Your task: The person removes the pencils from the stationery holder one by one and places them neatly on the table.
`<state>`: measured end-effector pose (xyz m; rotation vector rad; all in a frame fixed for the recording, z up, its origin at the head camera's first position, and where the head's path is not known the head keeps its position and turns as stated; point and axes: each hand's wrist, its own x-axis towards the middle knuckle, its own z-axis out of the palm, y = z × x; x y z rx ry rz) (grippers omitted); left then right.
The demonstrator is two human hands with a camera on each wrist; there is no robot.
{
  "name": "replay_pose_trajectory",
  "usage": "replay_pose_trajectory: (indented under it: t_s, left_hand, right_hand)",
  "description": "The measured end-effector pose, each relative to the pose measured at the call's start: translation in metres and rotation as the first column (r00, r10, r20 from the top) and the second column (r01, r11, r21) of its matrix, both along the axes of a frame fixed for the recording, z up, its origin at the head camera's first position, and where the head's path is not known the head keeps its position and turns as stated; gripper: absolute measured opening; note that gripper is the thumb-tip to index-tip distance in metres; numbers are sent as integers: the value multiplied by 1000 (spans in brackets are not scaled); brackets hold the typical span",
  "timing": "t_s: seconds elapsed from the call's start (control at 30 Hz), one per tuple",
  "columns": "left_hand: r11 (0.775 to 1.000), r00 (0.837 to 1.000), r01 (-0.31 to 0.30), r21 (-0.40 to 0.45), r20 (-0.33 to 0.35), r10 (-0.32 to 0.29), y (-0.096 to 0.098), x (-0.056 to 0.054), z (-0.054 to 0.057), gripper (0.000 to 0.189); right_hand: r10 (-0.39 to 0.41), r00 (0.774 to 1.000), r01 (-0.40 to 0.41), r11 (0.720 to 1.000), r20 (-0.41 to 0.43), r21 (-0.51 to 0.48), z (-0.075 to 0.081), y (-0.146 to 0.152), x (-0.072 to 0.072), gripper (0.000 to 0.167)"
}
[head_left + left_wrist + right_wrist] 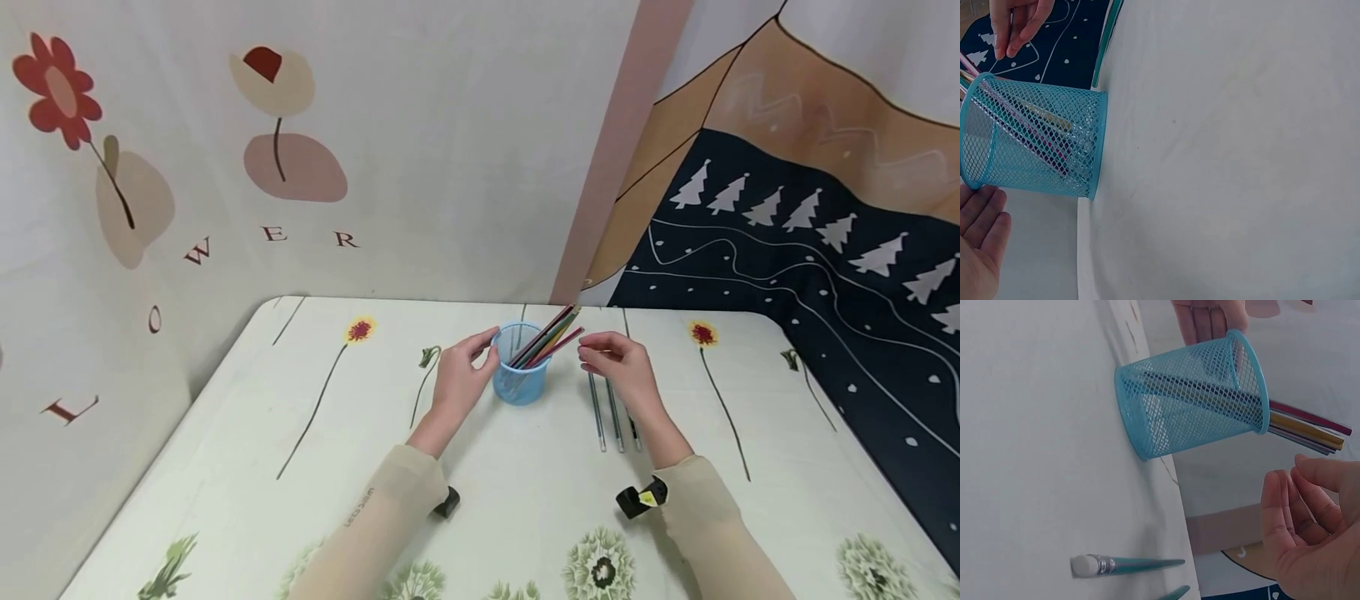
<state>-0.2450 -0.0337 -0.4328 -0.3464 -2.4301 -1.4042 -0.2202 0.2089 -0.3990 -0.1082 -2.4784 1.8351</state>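
Observation:
A light-blue mesh pencil cup [519,385] stands upright on the table, with several colored pencils [546,340] leaning to the right out of it. My left hand [467,375] is at the cup's left side, its extended fingers [985,215] right at the rim in the left wrist view. To the right of the cup my right hand [618,367] hovers near the pencil tips, fingers loosely bent and thumb close to them. Nothing shows between those fingers in the right wrist view. Beneath this hand lie three dark-green pencils [597,417] with white erasers [1087,565], partly covered by it.
The table [510,517] has a white cloth printed with flowers and dandelions. Behind it hangs a pale curtain [450,167] with flower prints and letters. A dark-blue cloth [750,250] with tree prints hangs along the right side.

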Motion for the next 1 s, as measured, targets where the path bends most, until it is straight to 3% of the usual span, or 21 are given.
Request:
replay_pose_trajectory:
  t_s: [0.4,0.67,1.0]
  left_hand:
    - [1000,1000,1,-5,-1,-1,-1,-1,2,34]
    - [1000,1000,-5,-17,16,6,-2,1,0,34]
    - [999,1000,-5,-31,12,5,-2,1,1,34]
  right_hand:
    - [35,999,-35,999,18,-9,8,-12,0,35]
    - [79,997,-79,997,5,-11,5,-19,2,32]
    - [65,998,-64,997,7,-38,3,-26,1,31]
